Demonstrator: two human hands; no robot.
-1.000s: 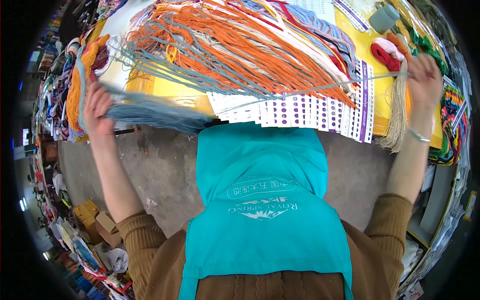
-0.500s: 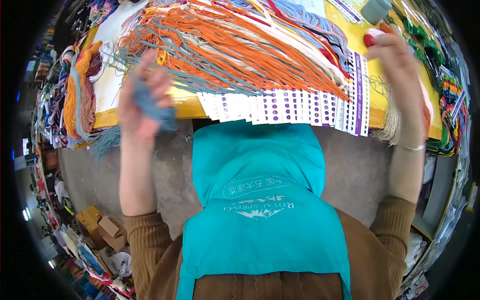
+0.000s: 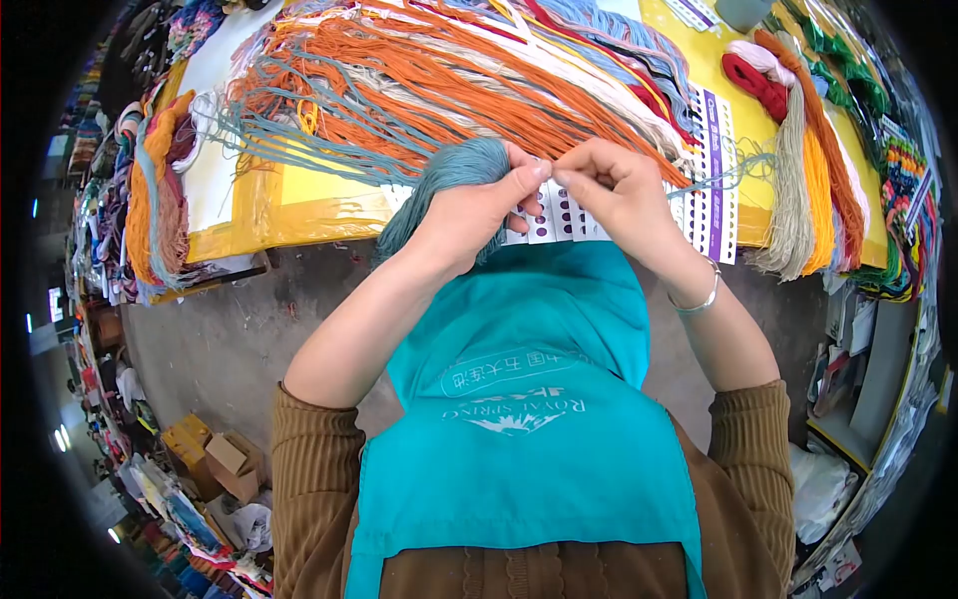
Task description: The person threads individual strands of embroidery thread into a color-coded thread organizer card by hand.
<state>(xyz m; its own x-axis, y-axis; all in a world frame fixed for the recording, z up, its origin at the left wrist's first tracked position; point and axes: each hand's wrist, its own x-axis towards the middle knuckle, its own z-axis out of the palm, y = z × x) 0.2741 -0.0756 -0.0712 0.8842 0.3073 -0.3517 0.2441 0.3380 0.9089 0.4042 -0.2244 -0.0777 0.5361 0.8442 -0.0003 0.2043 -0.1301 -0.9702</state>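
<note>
My left hand (image 3: 474, 215) is closed around a thick skein of blue-grey embroidery thread (image 3: 461, 165), whose bulk hangs over the wrist side toward the table edge. Its thumb and forefinger pinch together at the tips. Right against them, my right hand (image 3: 627, 200) is closed in a pinch too. Loose blue-grey strands (image 3: 726, 178) trail out to the right from behind it. What lies between the fingertips is too fine to see well. Under and behind both hands, punched cards (image 3: 569, 222) with purple dots line the front edge, partly covered by orange thread (image 3: 439, 70).
The yellow-topped table (image 3: 329, 195) carries bundles of orange, white, red and pale blue thread. More skeins (image 3: 793, 200) hang over its right edge, others (image 3: 160, 190) at the left. A grey cup (image 3: 743, 12) stands at the back right. Cardboard boxes (image 3: 232, 464) sit on the floor.
Both hands have come inward from the sides and meet at the table's front middle. The blue-grey skein has moved right with my left hand. Blue-grey strands now trail at the right.
</note>
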